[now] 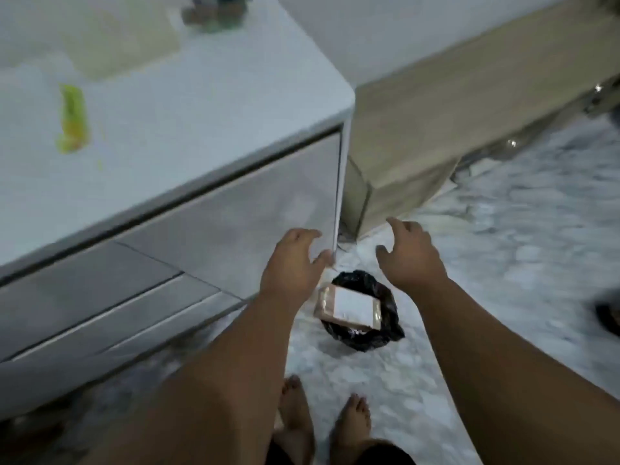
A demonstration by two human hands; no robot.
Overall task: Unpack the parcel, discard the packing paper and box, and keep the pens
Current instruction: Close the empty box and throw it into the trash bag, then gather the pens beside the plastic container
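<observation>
1. The box (349, 308) lies in the black-lined bin (391, 310) on the floor.
2. Left hand (292, 263) and right hand (412, 253) hover above it, fingers (397, 223) spread, holding nothing.
3. A green packet (72, 119) on the counter (201, 95) is blurred.

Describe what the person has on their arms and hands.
The left hand and right hand are bare: no gloves, and no sleeve, watch or bracelet shows anywhere along either arm. No ring can be made out, though the picture is blurred.
</observation>
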